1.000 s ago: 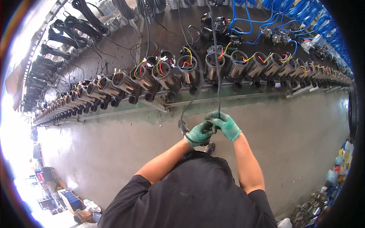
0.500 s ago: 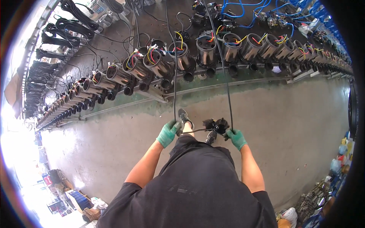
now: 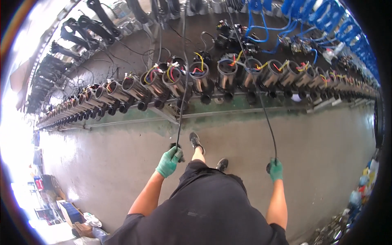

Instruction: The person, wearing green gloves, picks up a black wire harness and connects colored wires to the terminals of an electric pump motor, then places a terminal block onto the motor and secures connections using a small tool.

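My left hand (image 3: 168,161), in a green glove with dark fingertips, is closed around a black cable (image 3: 182,106) that runs up past the bench edge to the top of the view. Further right, my gloved right hand (image 3: 275,170) grips another stretch of black cable (image 3: 268,122), which also rises across the bench. The two stretches spread apart; whether they are one cable I cannot tell. Dark shapes beside both hands may be the glove palms or a small black part. Beyond them stands a row of shiny metal cylinders (image 3: 201,80) with coloured wires at their open tops.
The long bench (image 3: 122,47) curves across the far side, its metal frame (image 3: 165,114) reaching toward my feet. Bundled black cables (image 3: 94,28) hang at the far left, coiled blue tubing (image 3: 322,18) at the far right. Boxes (image 3: 71,212) and scattered goods (image 3: 359,192) line the near sides.
My hands have moved apart, the right one outward and down, the left slightly left and down. The black clump that hung by my right hand is out of sight there. The view has shifted slightly.
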`<state>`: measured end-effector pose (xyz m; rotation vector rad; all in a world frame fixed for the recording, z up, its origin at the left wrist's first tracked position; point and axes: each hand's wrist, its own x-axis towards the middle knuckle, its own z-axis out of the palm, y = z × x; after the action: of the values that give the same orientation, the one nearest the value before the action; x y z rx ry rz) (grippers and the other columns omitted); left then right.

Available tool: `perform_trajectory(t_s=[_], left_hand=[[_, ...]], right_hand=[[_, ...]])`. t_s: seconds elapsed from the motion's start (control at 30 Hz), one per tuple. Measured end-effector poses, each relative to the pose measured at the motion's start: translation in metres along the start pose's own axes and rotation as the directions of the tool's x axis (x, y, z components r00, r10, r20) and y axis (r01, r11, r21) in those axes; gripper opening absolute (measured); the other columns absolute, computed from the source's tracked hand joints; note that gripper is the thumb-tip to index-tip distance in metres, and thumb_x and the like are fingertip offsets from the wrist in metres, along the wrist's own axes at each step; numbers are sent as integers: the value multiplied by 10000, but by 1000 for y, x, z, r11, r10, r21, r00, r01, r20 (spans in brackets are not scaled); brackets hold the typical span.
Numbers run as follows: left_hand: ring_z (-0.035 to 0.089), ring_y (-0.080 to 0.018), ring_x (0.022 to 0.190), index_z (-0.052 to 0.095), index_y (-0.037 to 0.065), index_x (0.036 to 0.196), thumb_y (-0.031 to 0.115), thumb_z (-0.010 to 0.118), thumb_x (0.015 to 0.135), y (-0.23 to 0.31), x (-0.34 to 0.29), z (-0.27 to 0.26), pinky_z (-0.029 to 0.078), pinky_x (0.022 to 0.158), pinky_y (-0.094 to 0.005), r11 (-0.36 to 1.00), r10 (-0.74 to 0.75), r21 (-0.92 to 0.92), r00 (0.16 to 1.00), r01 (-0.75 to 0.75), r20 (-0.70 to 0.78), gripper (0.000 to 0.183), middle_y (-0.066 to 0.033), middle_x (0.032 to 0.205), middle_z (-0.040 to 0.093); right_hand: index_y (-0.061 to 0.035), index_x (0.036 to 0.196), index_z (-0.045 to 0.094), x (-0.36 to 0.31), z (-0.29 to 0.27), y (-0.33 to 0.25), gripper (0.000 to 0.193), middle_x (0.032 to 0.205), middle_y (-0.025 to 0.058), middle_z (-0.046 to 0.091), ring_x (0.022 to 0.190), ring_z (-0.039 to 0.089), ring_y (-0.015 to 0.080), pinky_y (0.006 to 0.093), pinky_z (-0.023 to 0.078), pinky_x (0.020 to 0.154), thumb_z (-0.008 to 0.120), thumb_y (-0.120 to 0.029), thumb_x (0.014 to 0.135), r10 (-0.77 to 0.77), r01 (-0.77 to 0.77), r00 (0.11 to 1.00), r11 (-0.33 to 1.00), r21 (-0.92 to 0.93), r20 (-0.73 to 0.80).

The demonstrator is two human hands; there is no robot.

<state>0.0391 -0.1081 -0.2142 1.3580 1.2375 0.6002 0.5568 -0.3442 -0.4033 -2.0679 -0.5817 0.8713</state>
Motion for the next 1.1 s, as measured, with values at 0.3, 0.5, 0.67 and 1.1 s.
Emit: perform_trajectory(t_s=[0.3,0.5,0.67,1.1], left_hand=[[504,-57,628,675,59,1181,276,603,1104,204,-24,-114,396,554,-221,828,444,-82,739,-554,-507,241,-13,880,667],[283,-66,472,670,76,1264,338,494,1135,395,6,-135,199,417,-249,578,603,-213,589,-787,-538,342,84,644,402],[583,-210,898,534,24,1454,256,405,1132,512,110,-172,529,716,-323,512,837,-537,251,-670,486,418,-103,1163,649],[673,-290,1077,653,39,1324,285,497,1099,673,387,108,528,913,-440,253,885,-393,375,-884,-274,368,-220,1220,686]], right_hand=[[-124,996,548,-24,-142,-364,404,688,-17,414,619,450,160,295,345,482,585,-519,1073,-734,683,655,472,557,-181],[-142,847,455,5,-113,-635,417,704,-12,326,669,396,150,306,345,607,521,-443,1128,-884,694,468,365,621,-3],[-130,872,551,52,-62,-741,422,775,0,502,765,509,136,308,429,664,565,-486,1100,-909,808,413,391,440,50],[-77,1455,546,202,-38,-815,406,1411,103,645,1276,616,255,490,479,1116,516,-324,1134,-883,814,404,466,345,239]])
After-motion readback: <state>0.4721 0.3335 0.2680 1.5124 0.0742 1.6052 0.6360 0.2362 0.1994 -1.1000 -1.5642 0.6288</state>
